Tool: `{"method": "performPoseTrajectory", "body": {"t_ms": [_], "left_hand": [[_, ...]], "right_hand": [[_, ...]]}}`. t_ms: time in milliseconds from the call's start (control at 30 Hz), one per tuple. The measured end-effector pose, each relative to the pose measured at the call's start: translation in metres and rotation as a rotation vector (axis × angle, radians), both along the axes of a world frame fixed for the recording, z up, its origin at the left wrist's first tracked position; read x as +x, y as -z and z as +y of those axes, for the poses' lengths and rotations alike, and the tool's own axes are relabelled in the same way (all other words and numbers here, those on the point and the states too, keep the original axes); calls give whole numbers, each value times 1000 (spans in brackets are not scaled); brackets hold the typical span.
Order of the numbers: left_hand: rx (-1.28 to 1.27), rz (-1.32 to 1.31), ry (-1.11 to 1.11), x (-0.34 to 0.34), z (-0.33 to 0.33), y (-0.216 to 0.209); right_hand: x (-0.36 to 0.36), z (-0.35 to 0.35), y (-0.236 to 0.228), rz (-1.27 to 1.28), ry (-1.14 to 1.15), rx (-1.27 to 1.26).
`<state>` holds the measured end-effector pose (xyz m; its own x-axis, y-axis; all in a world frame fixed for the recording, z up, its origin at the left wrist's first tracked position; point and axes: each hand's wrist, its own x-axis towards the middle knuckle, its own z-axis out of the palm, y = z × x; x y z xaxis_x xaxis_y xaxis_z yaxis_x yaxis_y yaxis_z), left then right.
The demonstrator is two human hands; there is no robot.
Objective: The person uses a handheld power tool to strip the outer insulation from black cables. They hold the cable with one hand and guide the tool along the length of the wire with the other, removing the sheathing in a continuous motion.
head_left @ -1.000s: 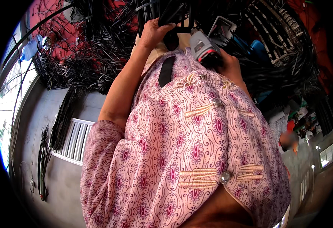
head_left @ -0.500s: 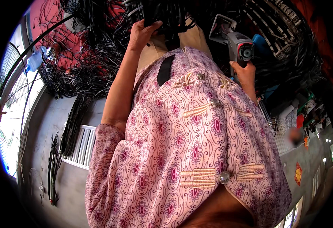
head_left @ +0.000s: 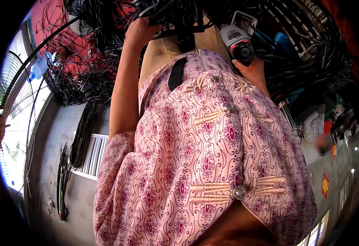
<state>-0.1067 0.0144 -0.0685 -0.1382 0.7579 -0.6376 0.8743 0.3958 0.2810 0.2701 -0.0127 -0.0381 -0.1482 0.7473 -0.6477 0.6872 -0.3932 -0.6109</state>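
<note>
My right hand [head_left: 252, 73] is wrapped round the handle, mostly hidden, of a grey power tool [head_left: 233, 36] with a black, red-ringed rear end. The tool is held over the right side of my lap, its front pointing away from me beside a dark framework [head_left: 184, 30] of black strips. That framework lies across my knees, reaching out of the top of the picture. At its left edge my left hand [head_left: 139, 33] is closed, fingers partly hidden behind the strips.
Heaps of loose black strips [head_left: 71, 86] lie on the red floor [head_left: 81, 51] at left. More bundled strips [head_left: 306, 71] are at right, near a blue object [head_left: 283, 41]. A pale loop-shaped frame [head_left: 247, 20] stands beyond the tool. A fan [head_left: 13, 82] is far left.
The power tool has moved left and toward the framework, turning so its rear end faces me more. My left hand has shifted slightly left, and the framework has come nearer me.
</note>
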Motion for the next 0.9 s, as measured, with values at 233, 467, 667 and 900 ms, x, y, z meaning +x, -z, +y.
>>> {"method": "performPoseTrajectory", "body": {"t_ms": [233, 467, 667, 900], "left_hand": [[238, -360, -64, 34, 12, 2], [113, -284, -9, 57, 10, 20], [178, -255, 34, 66, 5, 27], [133, -190, 93, 73, 4, 29]], "right_hand": [[-16, 3, 4, -7, -176, 62], [-21, -2, 4, 12, -260, 77], [-20, -3, 2, 20, -306, 96], [-16, -3, -1, 24, -333, 151]]}}
